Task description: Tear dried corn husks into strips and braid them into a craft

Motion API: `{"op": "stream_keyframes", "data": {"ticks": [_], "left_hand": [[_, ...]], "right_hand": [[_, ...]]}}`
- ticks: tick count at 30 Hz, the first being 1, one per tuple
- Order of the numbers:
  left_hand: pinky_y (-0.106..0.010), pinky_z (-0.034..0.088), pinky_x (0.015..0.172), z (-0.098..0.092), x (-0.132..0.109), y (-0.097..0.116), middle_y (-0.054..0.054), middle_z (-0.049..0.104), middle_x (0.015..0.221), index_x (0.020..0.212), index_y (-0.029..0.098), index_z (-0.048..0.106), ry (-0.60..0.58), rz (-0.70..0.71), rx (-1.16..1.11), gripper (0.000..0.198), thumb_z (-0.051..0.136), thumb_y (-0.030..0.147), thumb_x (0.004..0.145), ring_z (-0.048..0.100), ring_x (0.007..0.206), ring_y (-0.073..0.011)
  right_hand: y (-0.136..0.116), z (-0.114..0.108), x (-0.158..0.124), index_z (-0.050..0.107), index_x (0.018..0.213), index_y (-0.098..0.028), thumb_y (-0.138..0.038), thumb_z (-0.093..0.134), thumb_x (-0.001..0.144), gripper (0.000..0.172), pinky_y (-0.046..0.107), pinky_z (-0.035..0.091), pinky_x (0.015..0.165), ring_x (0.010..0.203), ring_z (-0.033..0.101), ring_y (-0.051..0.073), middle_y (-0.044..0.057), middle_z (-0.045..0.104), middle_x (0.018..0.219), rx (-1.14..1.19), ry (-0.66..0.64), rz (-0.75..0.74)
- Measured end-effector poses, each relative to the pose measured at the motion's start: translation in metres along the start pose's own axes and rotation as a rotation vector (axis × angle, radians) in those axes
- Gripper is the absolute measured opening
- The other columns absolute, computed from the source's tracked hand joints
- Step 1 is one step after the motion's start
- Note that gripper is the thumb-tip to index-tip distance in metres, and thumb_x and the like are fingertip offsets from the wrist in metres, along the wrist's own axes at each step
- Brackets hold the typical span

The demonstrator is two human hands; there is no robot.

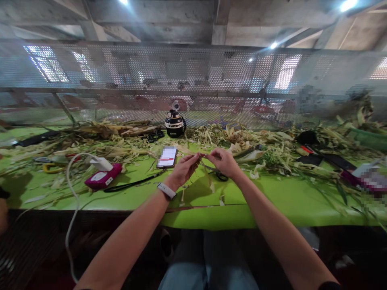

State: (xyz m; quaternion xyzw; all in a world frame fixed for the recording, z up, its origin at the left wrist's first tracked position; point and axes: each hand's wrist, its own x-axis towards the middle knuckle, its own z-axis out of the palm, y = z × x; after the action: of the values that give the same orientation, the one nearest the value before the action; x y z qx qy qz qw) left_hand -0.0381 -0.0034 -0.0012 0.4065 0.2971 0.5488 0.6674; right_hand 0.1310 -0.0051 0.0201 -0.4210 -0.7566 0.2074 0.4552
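Note:
My left hand [187,167], with a pale band on its wrist, is closed in a pinch in front of me. Its fingertips meet those of my right hand [223,161], also closed in a pinch. Between them is a thin strip of corn husk, mostly hidden by the fingers. Pale narrow husk pieces [211,186] show just below the hands. Scissors [221,176] with black handles lie on the green tabletop [193,217] beneath my right hand. Left of my left hand lies a phone [167,157] with its screen lit.
Loose corn husks [242,139] are heaped along the back, before a perforated metal screen [199,72]. A black jug [175,125] stands among them. At left are a magenta power strip [102,177] with a white plug and cable, a black strap [133,184] and yellow-handled scissors [53,167].

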Motion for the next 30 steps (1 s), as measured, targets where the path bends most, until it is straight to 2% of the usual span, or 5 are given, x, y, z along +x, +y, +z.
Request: {"op": "stream_keyframes", "data": {"ticks": [8, 17, 21, 25, 30], "left_hand": [[-0.017, 0.041, 0.056, 0.002, -0.002, 0.001, -0.001, 0.065, 0.071, 0.084, 0.015, 0.071, -0.057, -0.086, -0.032, 0.024, 0.075, 0.030, 0.066, 0.055, 0.061, -0.0074], [-0.020, 0.032, 0.049, -0.003, 0.003, -0.006, 0.000, 0.055, 0.061, 0.078, 0.015, 0.071, 0.003, 0.003, 0.211, 0.041, 0.062, 0.055, 0.072, 0.042, 0.053, -0.0075], [-0.021, 0.027, 0.048, -0.004, 0.002, -0.007, 0.002, 0.051, 0.058, 0.078, 0.015, 0.073, 0.115, 0.045, 0.376, 0.038, 0.067, 0.052, 0.069, 0.038, 0.053, -0.0076], [-0.020, 0.022, 0.045, -0.002, 0.001, -0.005, 0.004, 0.046, 0.050, 0.079, 0.014, 0.074, 0.065, 0.001, 0.284, 0.040, 0.073, 0.051, 0.063, 0.034, 0.048, -0.0058], [-0.016, 0.031, 0.046, 0.001, 0.000, -0.001, -0.001, 0.063, 0.061, 0.082, 0.014, 0.074, -0.001, -0.093, 0.092, 0.036, 0.078, 0.042, 0.061, 0.046, 0.049, -0.0043]], "right_hand": [[0.006, 0.001, 0.002, 0.050, 0.068, -0.018, -0.050, 0.052, 0.083, 0.035, 0.024, 0.033, 0.054, 0.054, 0.041, 0.011, -0.002, 0.048, 0.058, 0.024, 0.032, -0.057], [0.010, 0.006, 0.002, 0.051, 0.068, -0.018, -0.052, 0.051, 0.084, 0.038, 0.023, 0.032, 0.053, 0.053, 0.040, 0.011, -0.003, 0.045, 0.056, 0.003, 0.029, -0.074], [0.009, 0.007, 0.001, 0.053, 0.068, -0.018, -0.051, 0.050, 0.085, 0.037, 0.023, 0.031, 0.053, 0.052, 0.040, 0.011, -0.003, 0.047, 0.056, -0.022, 0.015, -0.083], [0.010, 0.006, 0.000, 0.054, 0.070, -0.018, -0.048, 0.050, 0.086, 0.034, 0.024, 0.031, 0.053, 0.053, 0.042, 0.011, -0.002, 0.050, 0.058, -0.038, 0.046, -0.080], [0.013, 0.005, 0.002, 0.052, 0.071, -0.019, -0.046, 0.049, 0.086, 0.032, 0.024, 0.032, 0.053, 0.052, 0.041, 0.011, -0.003, 0.047, 0.056, -0.031, 0.060, -0.051]]}}
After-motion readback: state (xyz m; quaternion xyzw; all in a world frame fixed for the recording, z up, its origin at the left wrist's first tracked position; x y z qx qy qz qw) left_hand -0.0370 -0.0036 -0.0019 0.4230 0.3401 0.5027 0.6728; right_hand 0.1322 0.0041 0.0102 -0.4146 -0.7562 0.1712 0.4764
